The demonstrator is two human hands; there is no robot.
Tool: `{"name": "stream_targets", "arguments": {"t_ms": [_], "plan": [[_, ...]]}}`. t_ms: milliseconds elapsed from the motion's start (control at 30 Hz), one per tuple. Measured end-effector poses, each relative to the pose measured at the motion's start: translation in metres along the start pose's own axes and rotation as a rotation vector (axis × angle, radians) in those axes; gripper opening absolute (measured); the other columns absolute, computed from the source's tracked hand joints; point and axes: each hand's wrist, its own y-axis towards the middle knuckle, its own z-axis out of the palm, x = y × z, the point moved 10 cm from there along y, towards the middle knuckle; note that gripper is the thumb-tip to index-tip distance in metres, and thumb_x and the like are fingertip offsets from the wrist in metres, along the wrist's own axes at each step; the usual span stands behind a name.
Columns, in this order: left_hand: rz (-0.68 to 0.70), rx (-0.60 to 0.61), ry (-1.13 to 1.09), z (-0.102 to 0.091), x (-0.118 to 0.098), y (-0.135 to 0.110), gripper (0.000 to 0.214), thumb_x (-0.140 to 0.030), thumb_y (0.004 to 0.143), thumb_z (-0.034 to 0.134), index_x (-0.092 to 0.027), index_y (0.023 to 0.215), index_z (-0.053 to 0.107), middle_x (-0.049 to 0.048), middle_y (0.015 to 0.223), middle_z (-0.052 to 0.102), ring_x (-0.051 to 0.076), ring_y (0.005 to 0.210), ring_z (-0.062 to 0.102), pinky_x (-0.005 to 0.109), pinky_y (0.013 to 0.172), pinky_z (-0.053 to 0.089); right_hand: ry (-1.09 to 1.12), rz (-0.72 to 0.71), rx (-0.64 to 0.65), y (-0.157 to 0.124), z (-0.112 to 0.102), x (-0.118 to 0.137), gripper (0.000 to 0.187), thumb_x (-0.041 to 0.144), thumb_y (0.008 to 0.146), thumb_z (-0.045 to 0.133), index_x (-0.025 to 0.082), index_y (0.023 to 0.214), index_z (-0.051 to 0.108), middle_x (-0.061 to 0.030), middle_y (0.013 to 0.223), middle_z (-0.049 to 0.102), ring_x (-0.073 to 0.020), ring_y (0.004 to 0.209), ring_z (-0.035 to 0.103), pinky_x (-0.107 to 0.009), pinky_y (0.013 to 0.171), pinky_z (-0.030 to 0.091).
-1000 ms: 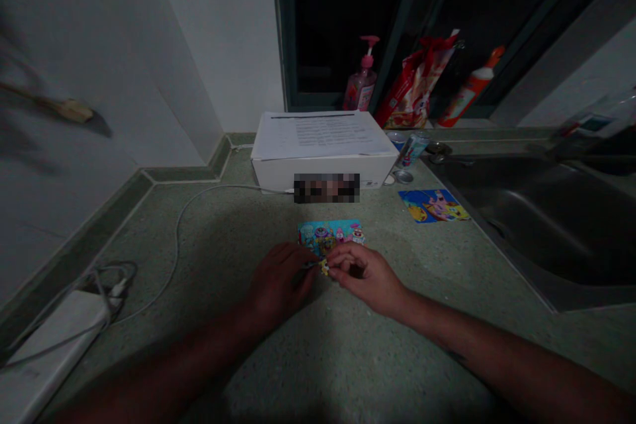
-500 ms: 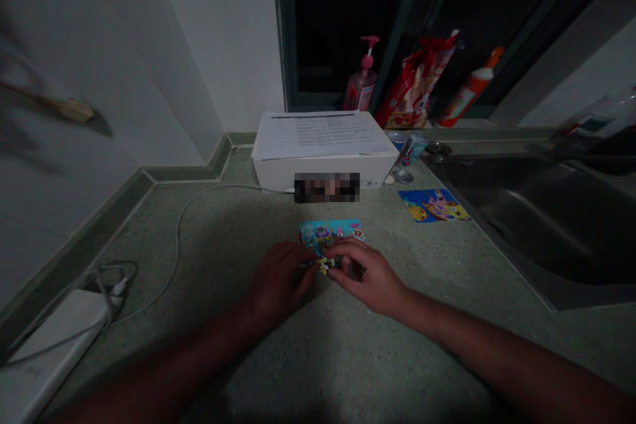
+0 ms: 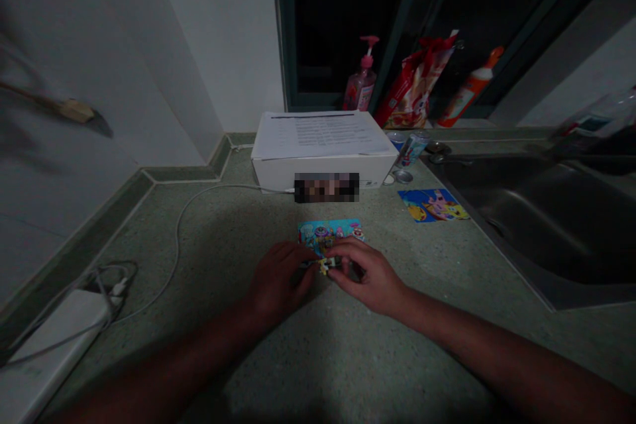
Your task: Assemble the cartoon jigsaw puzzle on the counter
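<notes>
Between my two hands is a small yellow and white toy piece, too small to make out in detail. My left hand pinches it from the left with thumb and forefinger. From the right, my right hand grips it between thumb and fingertips. Just beyond the fingers a blue cartoon card lies flat on the counter, its near edge partly covered by my hands. A second cartoon card, blue with pink and yellow figures, lies to the right beside the sink.
A white box topped with a printed sheet stands behind the cards, a black device with a blurred screen against its front. A cable curves left to a white block. The steel sink is right; a can stands near the box.
Both hands stay in nearly the same place, still holding the small piece. Only a very slight shift of the view shows.
</notes>
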Motion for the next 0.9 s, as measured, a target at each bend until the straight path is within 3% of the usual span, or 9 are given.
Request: {"name": "stream_targets", "arguments": {"t_ms": [600, 900], "plan": [[-0.007, 0.009, -0.020, 0.001, 0.001, -0.001, 0.015, -0.018, 0.098, 0.064, -0.022, 0.112, 0.065, 0.0062, 0.101, 0.075, 0.022, 0.092, 0.070, 0.039, 0.082, 0.058, -0.034, 0.000, -0.021, 0.003, -0.005, 0.001, 0.018, 0.015, 0.090, 0.068, 0.023, 0.107, 0.069, -0.0046, 0.106, 0.073, -0.0137, 0.074, 0.067, -0.032, 0.074, 0.057], [0.083, 0.006, -0.092, 0.000, -0.009, 0.002, 0.023, -0.011, 0.092, 0.069, -0.023, 0.111, 0.064, 0.0042, 0.104, 0.076, 0.021, 0.096, 0.070, 0.040, 0.088, 0.057, -0.071, 0.007, -0.003, 0.002, -0.003, 0.002, 0.017, 0.017, 0.091, 0.067, 0.023, 0.107, 0.069, -0.0047, 0.102, 0.073, -0.0147, 0.072, 0.066, -0.034, 0.072, 0.057]]}}
